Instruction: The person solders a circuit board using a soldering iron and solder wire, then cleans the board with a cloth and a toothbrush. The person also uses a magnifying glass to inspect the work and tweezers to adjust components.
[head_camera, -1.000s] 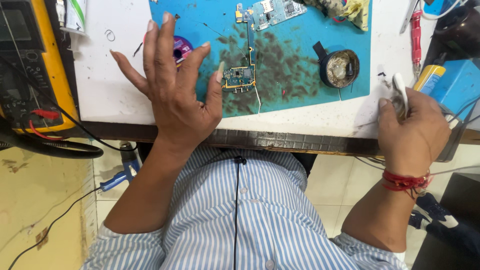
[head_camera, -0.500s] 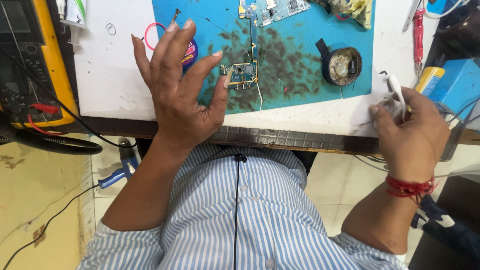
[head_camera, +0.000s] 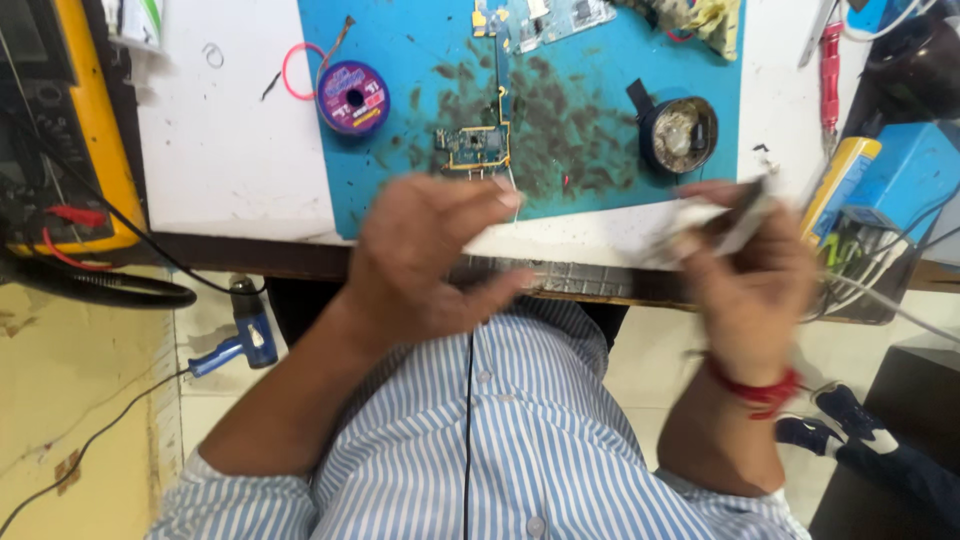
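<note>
Gripping a blurred white slim tool (head_camera: 715, 225) at centre right, the right hand (head_camera: 755, 275) is closed; the left hand (head_camera: 430, 255), half-curled and empty, hovers mid-frame below the small green circuit board (head_camera: 472, 148).

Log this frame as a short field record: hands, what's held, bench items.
left hand: empty, fingers curled, above the bench edge, blurred
right hand: grips a small pale tool, too blurred to identify
circuit board: lies on the blue mat, just beyond the left hand
purple spool: on the mat, far left part
round tin: on the mat, right side
yellow meter: left of the bench
</note>
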